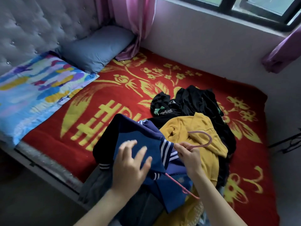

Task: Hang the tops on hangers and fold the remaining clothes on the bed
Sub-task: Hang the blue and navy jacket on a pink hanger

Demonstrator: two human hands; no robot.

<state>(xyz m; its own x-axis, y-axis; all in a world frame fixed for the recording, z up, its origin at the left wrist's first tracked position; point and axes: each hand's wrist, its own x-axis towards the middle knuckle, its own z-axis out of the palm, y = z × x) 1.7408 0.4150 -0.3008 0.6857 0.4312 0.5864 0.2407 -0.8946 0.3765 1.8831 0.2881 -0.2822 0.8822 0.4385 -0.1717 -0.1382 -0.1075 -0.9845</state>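
A navy and blue top (130, 136) with white-striped collar and cuffs hangs over a pink hanger (204, 141), whose hook sticks out above the collar and whose arm shows below at the lower right. My right hand (189, 154) pinches the hanger's neck at the collar. My left hand (132, 162) lies blurred over the blue chest panel with its fingers spread. Behind the top sit a mustard yellow garment (195, 126) and a heap of black clothes (195, 100) on the bed.
The bed carries a red blanket (114, 95) with yellow flowers. A blue-grey pillow (96, 46) and a multicoloured pillow (37, 85) lie by the tufted headboard. Pink curtains (135, 22) hang at the corner, and a window runs along the far wall. A dark garment (101, 185) drapes over the bed's near edge.
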